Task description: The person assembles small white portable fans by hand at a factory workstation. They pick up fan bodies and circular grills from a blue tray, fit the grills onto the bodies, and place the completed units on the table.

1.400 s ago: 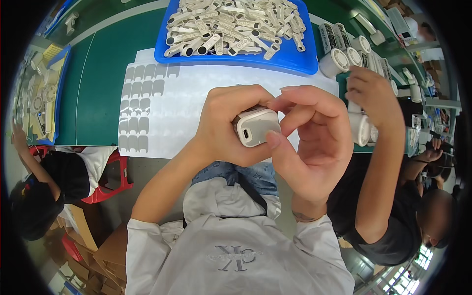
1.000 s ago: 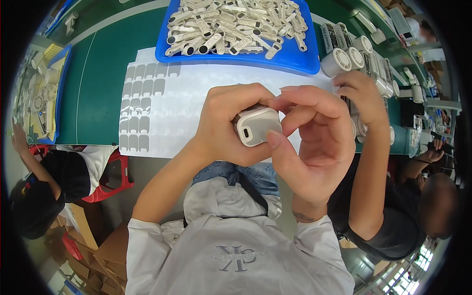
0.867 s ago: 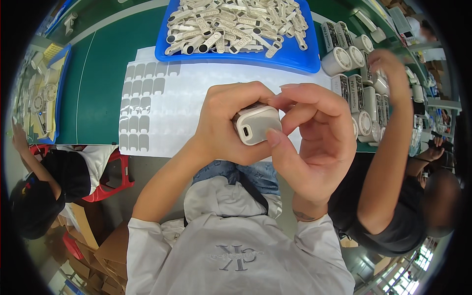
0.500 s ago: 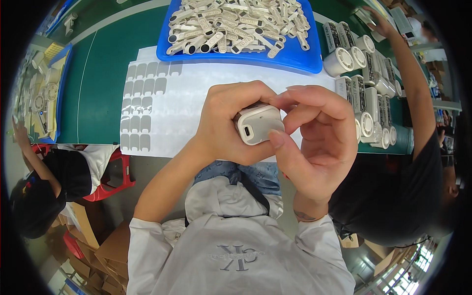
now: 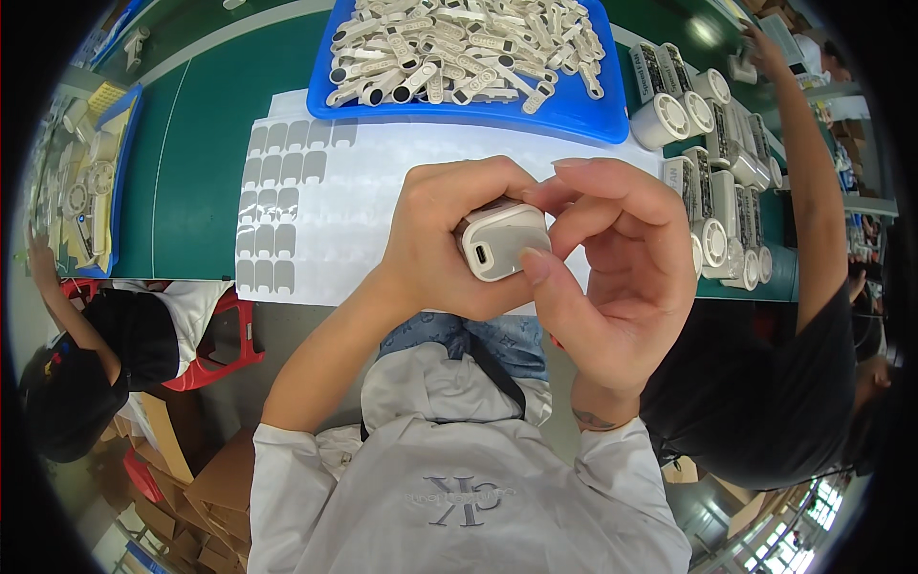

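My left hand point(image 5: 448, 225) is wrapped round a white handheld device point(image 5: 505, 271), whose rounded end faces up and has a small charging port. A grey sticker point(image 5: 507, 232) lies over most of that end, shaped like those on the sheet below. My right hand point(image 5: 622, 268) is closed at the device's right side. Its thumb touches the sticker's lower right edge, and its fingertips meet near the upper right edge. The rest of the device is hidden in my left hand. Under my hands is a white sheet point(image 5: 368, 206) with rows of grey stickers at its left.
A blue tray point(image 5: 469, 113) heaped with small white parts stands at the far side. Several white fan-like units point(image 5: 660, 120) lie at the right. A yellow-lined blue tray point(image 5: 124, 182) is at the left. A co-worker's arm point(image 5: 818, 191) reaches over the table at right; another person sits left.
My right thumb has shifted very slightly over the sticker's edge; both hands stay in place. The co-worker's arm at the right has moved a little further right.
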### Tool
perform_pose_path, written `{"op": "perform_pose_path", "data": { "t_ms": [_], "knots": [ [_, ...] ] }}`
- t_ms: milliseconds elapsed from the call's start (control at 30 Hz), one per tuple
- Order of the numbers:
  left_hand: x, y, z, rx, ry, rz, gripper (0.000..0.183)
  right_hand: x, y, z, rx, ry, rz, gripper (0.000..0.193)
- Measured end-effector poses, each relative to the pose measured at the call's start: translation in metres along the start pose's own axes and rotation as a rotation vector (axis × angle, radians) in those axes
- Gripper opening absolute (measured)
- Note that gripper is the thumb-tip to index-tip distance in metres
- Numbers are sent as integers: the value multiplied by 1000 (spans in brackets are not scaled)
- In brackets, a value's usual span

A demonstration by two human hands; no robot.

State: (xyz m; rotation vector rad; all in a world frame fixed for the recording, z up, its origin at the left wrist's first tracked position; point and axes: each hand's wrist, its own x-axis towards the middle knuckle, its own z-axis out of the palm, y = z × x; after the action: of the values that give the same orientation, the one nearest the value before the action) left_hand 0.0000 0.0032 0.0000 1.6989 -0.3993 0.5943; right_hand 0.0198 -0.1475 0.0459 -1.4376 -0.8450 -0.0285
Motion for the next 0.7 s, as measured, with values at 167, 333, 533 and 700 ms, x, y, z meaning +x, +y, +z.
{"op": "perform_pose_path", "data": {
  "t_ms": [167, 333, 533, 700],
  "knots": [
    [0, 1, 0, 5, 5, -1, 26, 0, -5, 2, -17, 18, 39, 48],
    [-1, -1, -1, 2, 14, 6, 25, 3, -15, 4, -337, -36, 28, 46],
    [2, 8, -8, -30, -2, -93, 20, 8, -7, -2, -80, -55, 289, 35],
    [5, 10, -15, -187, -101, -122, 22, -1, 26, -13, 436, -45, 326, 28]
  ]
}}
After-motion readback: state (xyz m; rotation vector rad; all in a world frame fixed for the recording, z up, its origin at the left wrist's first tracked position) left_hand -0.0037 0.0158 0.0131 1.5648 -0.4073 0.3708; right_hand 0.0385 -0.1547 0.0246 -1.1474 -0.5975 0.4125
